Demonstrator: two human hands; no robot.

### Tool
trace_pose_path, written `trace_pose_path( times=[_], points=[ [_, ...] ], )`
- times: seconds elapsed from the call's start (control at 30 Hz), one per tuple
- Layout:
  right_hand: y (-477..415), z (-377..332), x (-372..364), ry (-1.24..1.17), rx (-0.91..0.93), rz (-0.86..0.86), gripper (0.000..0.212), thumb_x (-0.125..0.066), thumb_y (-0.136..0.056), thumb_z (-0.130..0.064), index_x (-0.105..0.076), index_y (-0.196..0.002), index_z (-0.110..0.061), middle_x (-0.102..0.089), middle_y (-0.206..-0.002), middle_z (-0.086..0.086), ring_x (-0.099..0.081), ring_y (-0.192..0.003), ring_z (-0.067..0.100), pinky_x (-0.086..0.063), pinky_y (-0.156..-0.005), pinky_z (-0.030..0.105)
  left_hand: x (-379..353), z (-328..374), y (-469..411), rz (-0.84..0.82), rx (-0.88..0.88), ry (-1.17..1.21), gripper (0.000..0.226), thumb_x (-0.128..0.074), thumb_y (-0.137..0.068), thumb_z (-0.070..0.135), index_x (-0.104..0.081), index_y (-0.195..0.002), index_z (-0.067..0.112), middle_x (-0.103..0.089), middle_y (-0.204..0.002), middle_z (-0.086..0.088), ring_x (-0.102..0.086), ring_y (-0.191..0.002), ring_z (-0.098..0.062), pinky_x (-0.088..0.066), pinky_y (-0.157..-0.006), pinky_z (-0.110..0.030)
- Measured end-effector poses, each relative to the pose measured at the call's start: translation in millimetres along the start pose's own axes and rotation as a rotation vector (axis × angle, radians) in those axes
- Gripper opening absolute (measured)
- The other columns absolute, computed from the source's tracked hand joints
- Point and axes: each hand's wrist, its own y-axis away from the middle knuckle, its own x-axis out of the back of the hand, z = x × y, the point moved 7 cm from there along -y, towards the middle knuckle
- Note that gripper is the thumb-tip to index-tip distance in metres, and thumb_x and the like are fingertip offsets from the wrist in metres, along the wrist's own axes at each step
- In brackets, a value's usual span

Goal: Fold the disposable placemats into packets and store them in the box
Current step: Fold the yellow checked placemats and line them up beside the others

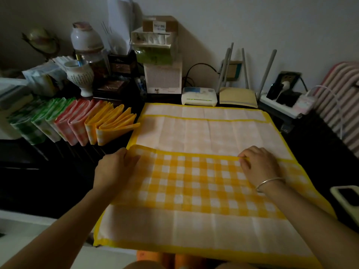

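A yellow checked disposable placemat (pixel 194 183) lies spread on the dark table, pale side up, with a checked band folded over across its middle. My left hand (pixel 114 167) pinches the left end of the folded band's yellow edge. My right hand (pixel 258 166), a bangle on its wrist, pinches the same edge near its right end. A row of folded packets stands at the left: yellow ones (pixel 108 125), pink ones (pixel 77 123) and green ones (pixel 38 123). I cannot make out a box around them.
Behind the mat sit a white modem (pixel 199 97), a router with grey antennas (pixel 238 97) and a power strip (pixel 281 101). Jars, a vase (pixel 80 76) and stacked boxes crowd the back left. A phone (pixel 347 197) lies at the right edge.
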Motion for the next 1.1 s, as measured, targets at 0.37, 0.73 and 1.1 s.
trace_pose_path(
  times=[0.37, 0.73, 1.1],
  points=[
    [-1.8, 1.7, -6.3, -0.032, -0.06, 0.006, 0.011, -0.074, -0.075, -0.011, -0.065, -0.079, -0.018, -0.061, -0.085, 0.007, -0.053, -0.084, 0.034, -0.045, -0.075, 0.042, 10.5, 35.6, 3.4, 0.066, -0.115, -0.272, 0.048, -0.068, -0.087, 0.038, -0.052, -0.125, 0.013, -0.057, -0.116, -0.012, -0.057, -0.101, -0.037, -0.047, -0.066, -0.042],
    [-4.9, -1.0, -10.0, 0.0, -0.085, -0.071, 0.006, -0.069, -0.08, -0.018, -0.064, -0.083, -0.019, -0.06, -0.09, 0.006, -0.05, -0.092, 0.033, -0.043, -0.078, 0.041, -67.9, 89.6, 61.0, -0.357, -0.451, -0.255, 0.084, 0.005, -0.082, 0.079, -0.007, -0.155, 0.04, 0.006, -0.163, 0.008, 0.01, -0.15, -0.014, 0.007, -0.12, -0.051],
    [33.8, -19.9, -11.9, 0.167, -0.216, -0.438, 0.064, -0.017, -0.091, -0.068, -0.005, -0.149, -0.043, 0.01, -0.16, -0.005, 0.015, -0.146, 0.026, 0.009, -0.113, 0.059, -68.9, 88.8, 61.4, -0.325, -0.437, -0.261, 0.074, -0.008, -0.09, 0.075, -0.02, -0.154, 0.039, -0.01, -0.163, 0.007, -0.004, -0.151, -0.015, 0.002, -0.113, -0.067]
  ],
)
